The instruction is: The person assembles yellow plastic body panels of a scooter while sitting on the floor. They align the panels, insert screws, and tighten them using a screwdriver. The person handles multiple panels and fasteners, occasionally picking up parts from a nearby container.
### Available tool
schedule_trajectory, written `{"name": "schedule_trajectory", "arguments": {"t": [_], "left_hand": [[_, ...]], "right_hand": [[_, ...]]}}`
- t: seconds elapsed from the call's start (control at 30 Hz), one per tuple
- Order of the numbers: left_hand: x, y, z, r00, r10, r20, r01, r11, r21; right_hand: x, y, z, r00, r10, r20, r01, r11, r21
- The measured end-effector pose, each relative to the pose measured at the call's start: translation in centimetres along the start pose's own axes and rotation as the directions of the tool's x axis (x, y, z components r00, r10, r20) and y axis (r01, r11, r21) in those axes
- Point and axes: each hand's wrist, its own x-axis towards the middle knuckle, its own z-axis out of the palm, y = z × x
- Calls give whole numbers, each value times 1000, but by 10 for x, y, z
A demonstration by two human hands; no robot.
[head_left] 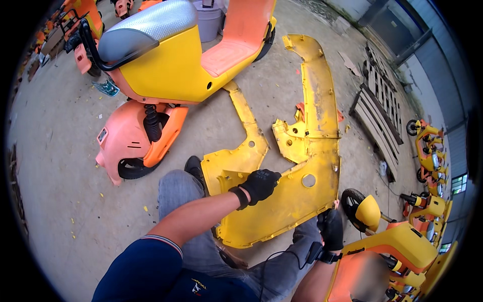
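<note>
Yellow plastic body panel, large, scuffed, with a round hole and a long upright arm (289, 204): we log it in front of the person, over legs in faded blue jeans (176, 194). Black-gloved left hand (260, 186) is at its inner edge, fingers curled together; we can't see what, if anything, is inside. Black-gloved right hand (331, 229) is at the lower right corner; we can't tell whether it grips. Just left of the arm, we mark a narrower bent yellow plastic piece (251, 138). Beyond, a yellow-and-pink scooter with silver seat (166, 75); to the right, weathered wooden slats (375, 133) on grey concrete floor (65, 171).
</note>
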Motion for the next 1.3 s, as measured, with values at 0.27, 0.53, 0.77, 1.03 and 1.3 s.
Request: {"name": "schedule_trajectory", "arguments": {"t": [0.27, 0.53, 0.77, 1.03, 1.3], "left_hand": [[4, -11, 6, 992, 25, -128, -23, 1000, 22], [9, -2, -6, 992, -58, -113, 57, 998, -11], [12, -10, 2, 987, -128, -101, 125, 992, -35], [15, -4, -4, 948, -301, 100, 302, 953, 12], [13, 3, 9, 987, -83, -137, 100, 987, 123]], "right_hand": [[-63, -7, 115, 870, 355, 341, -481, 763, 432], [-108, 5, 192, 936, 349, 55, -333, 821, 463], [-103, 17, 203, 946, 301, -121, -209, 850, 483], [-99, 7, 194, 943, 333, -24, -280, 827, 488], [-64, 6, 195, 960, 226, -167, -100, 829, 550]]}}
